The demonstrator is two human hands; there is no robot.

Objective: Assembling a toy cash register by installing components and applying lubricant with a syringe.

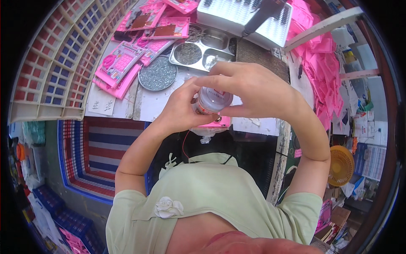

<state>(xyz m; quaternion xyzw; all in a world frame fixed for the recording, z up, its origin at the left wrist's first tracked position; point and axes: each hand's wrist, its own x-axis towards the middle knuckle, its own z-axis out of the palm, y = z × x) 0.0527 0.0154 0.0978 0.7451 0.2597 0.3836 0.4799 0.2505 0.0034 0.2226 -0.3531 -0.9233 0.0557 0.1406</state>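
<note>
Both hands are closed around a small cup-like container with a clear, pale top and red print, held over the near edge of the worktable. My left hand wraps its left side. Over the top and right side, my right hand grips with thumb and fingers. Just below the container, a pink piece shows partly at the table edge. Beyond my hands sits a metal compartment tray with small dark and silvery parts in it. A round dish of small silvery parts lies to its left.
Pink toy-like panels are piled at the back left, beside a cream plastic crate. A white perforated box stands at the back, with a dark power screwdriver before it. Pink parts heap up on the right.
</note>
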